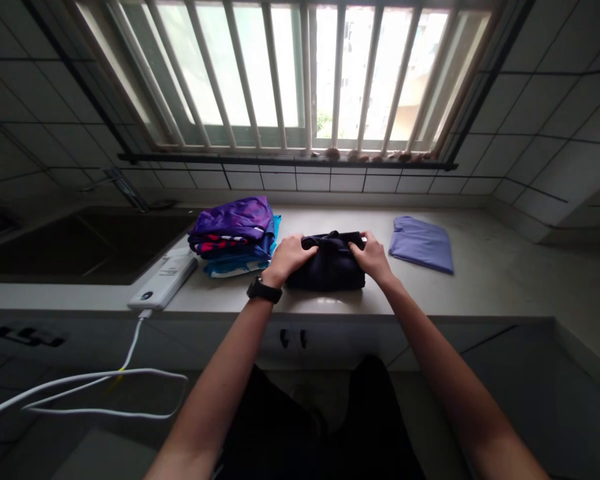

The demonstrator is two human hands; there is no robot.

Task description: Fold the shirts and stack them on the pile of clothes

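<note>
Left hand [287,259] and right hand [373,257] both gripping a dark folded garment [327,268], garment lying on the surface [485,280] between the hands, stack of folded clothes [233,237] just beyond left hand, folded lilac cloth [421,244] beyond right hand

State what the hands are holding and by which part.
The left hand and right hand grip a folded dark garment by its top edge.

Navy garment [326,263], periwinkle garment [422,244], purple clothes pile [231,223].
</note>
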